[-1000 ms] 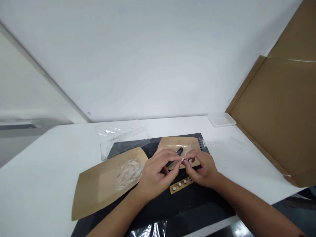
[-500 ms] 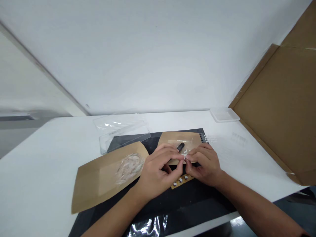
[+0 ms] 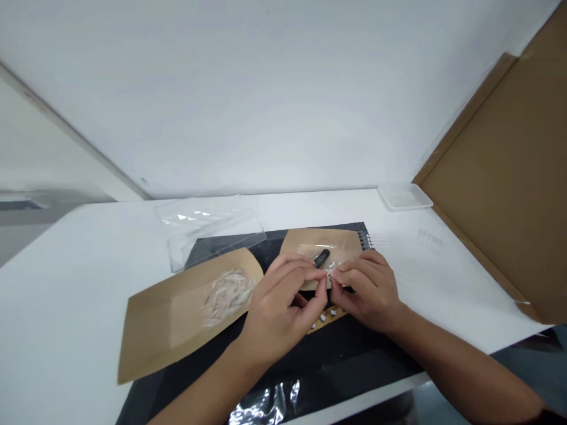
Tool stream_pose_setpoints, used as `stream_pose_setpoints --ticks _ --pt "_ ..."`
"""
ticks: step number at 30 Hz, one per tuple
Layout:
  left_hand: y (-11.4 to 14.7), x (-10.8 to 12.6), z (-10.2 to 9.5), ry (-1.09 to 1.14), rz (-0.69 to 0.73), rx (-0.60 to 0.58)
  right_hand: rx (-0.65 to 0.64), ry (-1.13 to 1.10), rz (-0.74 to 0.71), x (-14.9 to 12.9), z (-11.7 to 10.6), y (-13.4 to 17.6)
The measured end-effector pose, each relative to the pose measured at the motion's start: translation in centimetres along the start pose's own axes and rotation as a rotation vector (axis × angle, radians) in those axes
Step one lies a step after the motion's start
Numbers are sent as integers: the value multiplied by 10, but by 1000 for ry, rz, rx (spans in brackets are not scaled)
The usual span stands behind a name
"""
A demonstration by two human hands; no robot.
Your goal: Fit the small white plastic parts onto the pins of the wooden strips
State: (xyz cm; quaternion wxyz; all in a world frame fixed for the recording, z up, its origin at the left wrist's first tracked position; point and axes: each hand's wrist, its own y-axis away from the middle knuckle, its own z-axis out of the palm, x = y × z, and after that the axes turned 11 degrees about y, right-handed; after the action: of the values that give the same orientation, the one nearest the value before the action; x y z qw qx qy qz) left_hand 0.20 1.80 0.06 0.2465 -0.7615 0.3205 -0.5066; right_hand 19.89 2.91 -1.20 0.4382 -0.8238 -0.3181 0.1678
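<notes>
My left hand (image 3: 286, 298) and my right hand (image 3: 370, 289) meet in front of me, thumb and forefinger of each pinched together. A tiny white piece (image 3: 329, 274) shows between the fingertips; its exact kind is too small to make out. Behind the hands lies a brown paper tray (image 3: 292, 238), holding a short black object (image 3: 322, 257) and a few small white bits (image 3: 332, 265). Below the fingers, a yellowish strip (image 3: 326, 323) carries several small white pieces with dark markings; my hands cover part of it.
To the left, a larger brown paper tray (image 3: 150, 321) holds a heap of thin clear plastic pieces (image 3: 228, 295). Clear plastic covers (image 3: 212, 233) lie behind it. A black mat (image 3: 354, 369) lies beneath. A shallow translucent container (image 3: 405, 198) and tall cardboard (image 3: 500, 195) stand right.
The camera view has shifted slightly, so the scene sits a little higher. Both hands keep their pinch at nearly the same place, and the fingertips have barely moved.
</notes>
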Motion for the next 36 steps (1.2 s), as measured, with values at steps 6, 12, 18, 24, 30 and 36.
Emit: stream_pose_setpoints --ticks 6,12,18,24,30,36 --pt "1 0 1 -41 8 5 -17 25 2 -1 -2 1" --pt "1 2 3 -67 -7 24 -36 14 7 -3 -2 1" --pt "1 5 4 -41 -68 40 -66 -29 32 -4 0 2" --pt "-1 6 2 17 -121 41 -53 -47 55 -4 1 3" --pt "-2 7 1 35 -184 14 -51 -62 59 -5 1 2" --pt "-2 4 0 39 -145 0 -55 -21 33 -4 -1 2"
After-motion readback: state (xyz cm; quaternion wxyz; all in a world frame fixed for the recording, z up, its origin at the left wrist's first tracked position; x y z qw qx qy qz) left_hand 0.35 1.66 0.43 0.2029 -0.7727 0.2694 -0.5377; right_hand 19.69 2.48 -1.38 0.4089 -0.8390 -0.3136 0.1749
